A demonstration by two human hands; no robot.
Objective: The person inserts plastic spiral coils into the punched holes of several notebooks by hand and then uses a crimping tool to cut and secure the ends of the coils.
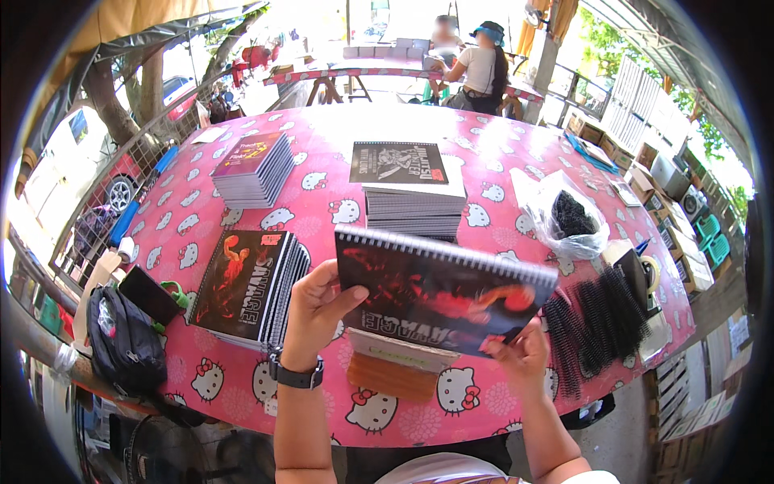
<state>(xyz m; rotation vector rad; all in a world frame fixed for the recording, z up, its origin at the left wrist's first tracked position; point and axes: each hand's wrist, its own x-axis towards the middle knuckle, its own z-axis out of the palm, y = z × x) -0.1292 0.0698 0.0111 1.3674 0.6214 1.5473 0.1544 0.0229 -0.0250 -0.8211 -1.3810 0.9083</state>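
Both my hands hold up a spiral-bound notebook [435, 278] with a black cover and a red player figure, tilted above the table, its coil along the upper edge. My left hand [326, 310], with a dark watch at the wrist, grips its left end, thumb on the cover. My right hand [520, 355] pinches the lower right corner. Beneath it lies a brown wooden block [391, 377], partly hidden, with a pale strip behind it. To the left stands a stack of similar notebooks [242, 286]. Black plastic binding coils [597, 335] lie in a bunch beside my right hand.
Farther back on the pink patterned table [314, 218] are a stack of black-and-white notebooks [407, 169], purple-covered books [254, 165] and a plastic bag of black coils [572, 218]. A tape roll [650, 274] sits right, a black backpack [125, 339] left. Two people sit at a far table.
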